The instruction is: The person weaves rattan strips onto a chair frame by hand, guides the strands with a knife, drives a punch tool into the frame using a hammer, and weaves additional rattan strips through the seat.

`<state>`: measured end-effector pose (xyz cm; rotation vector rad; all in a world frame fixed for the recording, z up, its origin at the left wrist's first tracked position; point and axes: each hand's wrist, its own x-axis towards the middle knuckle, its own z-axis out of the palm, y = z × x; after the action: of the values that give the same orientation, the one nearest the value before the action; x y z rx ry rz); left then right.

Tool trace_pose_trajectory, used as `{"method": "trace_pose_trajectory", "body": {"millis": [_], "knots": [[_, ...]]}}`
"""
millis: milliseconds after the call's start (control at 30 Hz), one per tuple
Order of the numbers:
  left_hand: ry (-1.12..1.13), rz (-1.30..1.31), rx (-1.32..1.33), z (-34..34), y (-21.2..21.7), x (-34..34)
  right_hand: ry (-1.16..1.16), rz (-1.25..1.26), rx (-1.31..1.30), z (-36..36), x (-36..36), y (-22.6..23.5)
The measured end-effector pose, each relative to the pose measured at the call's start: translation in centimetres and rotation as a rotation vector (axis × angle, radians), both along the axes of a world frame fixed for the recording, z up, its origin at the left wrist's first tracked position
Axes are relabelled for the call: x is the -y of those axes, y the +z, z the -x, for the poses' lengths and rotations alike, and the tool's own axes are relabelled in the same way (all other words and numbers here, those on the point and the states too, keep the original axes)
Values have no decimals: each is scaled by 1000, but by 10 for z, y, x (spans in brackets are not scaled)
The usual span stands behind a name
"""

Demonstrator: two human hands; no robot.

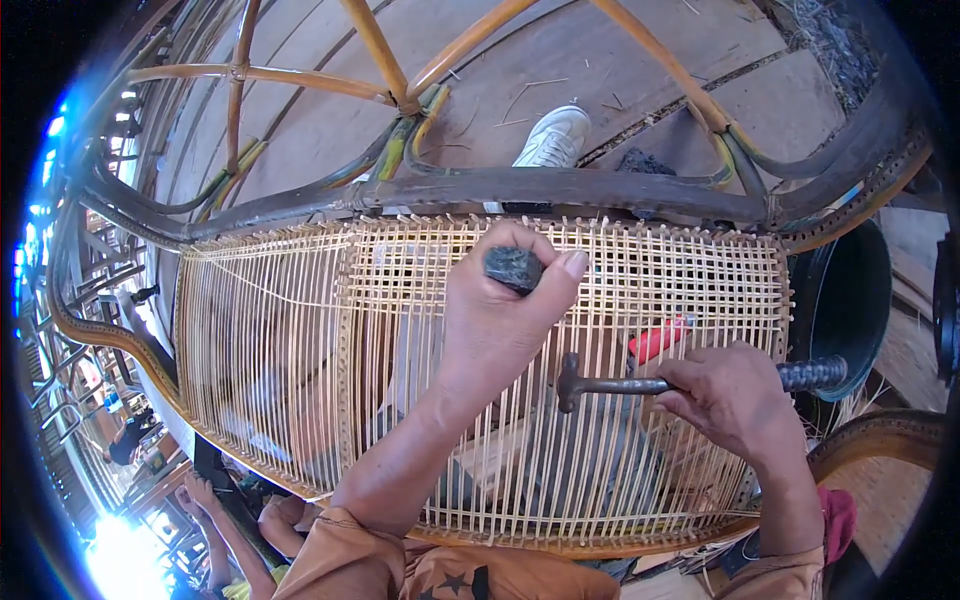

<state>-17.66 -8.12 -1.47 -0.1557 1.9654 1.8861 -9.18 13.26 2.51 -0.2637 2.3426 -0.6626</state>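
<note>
My left hand (505, 320) is closed round a dark, blunt-ended tool (513, 268), which I see end-on. Its lower part is hidden by the fist, so I cannot tell its exact kind. The fist is over the far, tightly woven part of a rattan cane panel (690, 268). Nearer to me, and on the left, the panel shows mostly long parallel strands. My right hand (735, 395) grips a hammer (625, 385) by its shaft, above the panel's right half. The hammer's head points left, and its dark, ridged handle end sticks out to the right.
A bent rattan frame (560, 187) with poles surrounds the panel. Below the strands lies a red object (658, 340). A dark bucket (850, 300) stands at the right, and a white shoe (555, 138) is beyond the frame. Another person's hands (200, 495) are at lower left.
</note>
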Motion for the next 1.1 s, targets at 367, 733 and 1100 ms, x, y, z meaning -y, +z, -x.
{"method": "trace_pose_trajectory", "body": {"millis": [367,733,1100], "knots": [[57,-101,16,7,6,19,-66,-153,-52,-5,36,26],[49,-297,-140,-25,32,34,-714,-13,143,-123,55,80],[-217,-191,218,-38,33,-38,-1076,-117,124,-202,28,95]]}}
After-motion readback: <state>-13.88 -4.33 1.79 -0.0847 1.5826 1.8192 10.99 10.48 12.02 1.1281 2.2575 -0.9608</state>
